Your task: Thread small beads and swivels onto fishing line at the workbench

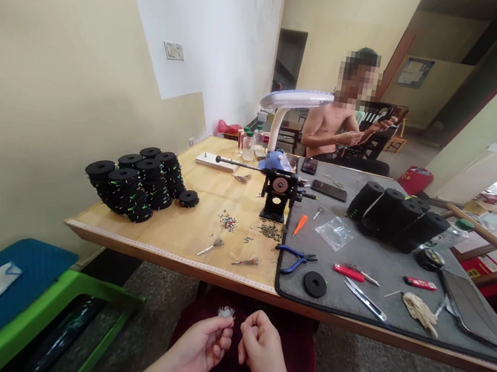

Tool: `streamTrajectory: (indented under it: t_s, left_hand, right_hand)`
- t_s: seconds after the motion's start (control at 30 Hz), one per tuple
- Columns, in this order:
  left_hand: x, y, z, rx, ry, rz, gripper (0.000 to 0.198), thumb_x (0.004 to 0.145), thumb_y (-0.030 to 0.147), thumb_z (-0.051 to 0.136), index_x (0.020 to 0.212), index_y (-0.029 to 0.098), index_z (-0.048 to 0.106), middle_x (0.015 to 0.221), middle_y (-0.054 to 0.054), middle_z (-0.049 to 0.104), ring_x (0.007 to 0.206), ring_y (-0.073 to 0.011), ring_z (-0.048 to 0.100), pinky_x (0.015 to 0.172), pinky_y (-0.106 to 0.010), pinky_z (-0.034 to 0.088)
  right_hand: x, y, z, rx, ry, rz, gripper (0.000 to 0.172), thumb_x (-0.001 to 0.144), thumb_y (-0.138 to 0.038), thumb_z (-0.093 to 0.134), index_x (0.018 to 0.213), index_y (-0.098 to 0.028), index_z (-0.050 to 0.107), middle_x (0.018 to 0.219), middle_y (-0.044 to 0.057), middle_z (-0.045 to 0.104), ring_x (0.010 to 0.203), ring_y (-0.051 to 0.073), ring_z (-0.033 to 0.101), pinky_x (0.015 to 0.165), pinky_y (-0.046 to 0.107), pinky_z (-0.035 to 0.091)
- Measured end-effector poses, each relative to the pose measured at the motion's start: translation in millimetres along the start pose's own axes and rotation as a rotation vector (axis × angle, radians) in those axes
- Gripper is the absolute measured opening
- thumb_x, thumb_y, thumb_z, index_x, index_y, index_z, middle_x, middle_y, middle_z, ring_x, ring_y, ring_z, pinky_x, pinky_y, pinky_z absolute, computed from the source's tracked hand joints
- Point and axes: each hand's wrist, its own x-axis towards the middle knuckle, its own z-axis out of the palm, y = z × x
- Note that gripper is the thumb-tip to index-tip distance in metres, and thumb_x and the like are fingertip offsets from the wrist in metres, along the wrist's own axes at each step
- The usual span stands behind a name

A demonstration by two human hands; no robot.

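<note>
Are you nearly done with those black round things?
Partway, it seems. Done: the stacked spools show green wire ends. In hand: the left hand pinches a tuft of thin wires, the right hand beside. Left, probably: the plain black rolls on the grey mat.

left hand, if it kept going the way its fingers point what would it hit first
Probably the right hand, just across a small gap; the left hand pinches a small silvery bundle. Depth unclear.
</note>
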Motion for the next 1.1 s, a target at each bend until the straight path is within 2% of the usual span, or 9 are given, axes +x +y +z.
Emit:
streamTrajectory:
  t_s: [0.43, 1.1]
  left_hand:
    - [2.1, 3.3, -1.0, -0.045, -0.021, -0.030, 0.019, 0.086, 0.011, 0.050, 0.069, 0.008, 0.057, 0.056, 0.001, 0.051, 0.041, -0.0030, 0.048, 0.034, -0.009, 0.034]
    - [-0.8, 0.2, 1.2, 0.038, 0.002, 0.006, 0.015, 0.083, 0.011, 0.055, 0.068, 0.009, 0.057, 0.057, 0.001, 0.052, 0.041, -0.0025, 0.047, 0.035, -0.009, 0.031]
  right_hand:
    - [-2.4, -2.3, 1.4, -0.021, -0.051, -0.026, 0.017, 0.084, -0.033, 0.046, 0.071, -0.022, 0.041, 0.037, -0.009, 0.047, 0.033, 0.007, 0.036, 0.041, 0.018, 0.028]
    - [1.1, -0.1, 0.2, -0.011, 0.001, 0.012, 0.022, 0.084, -0.038, 0.049, 0.070, -0.022, 0.041, 0.037, -0.010, 0.046, 0.034, 0.007, 0.036, 0.041, 0.018, 0.028]
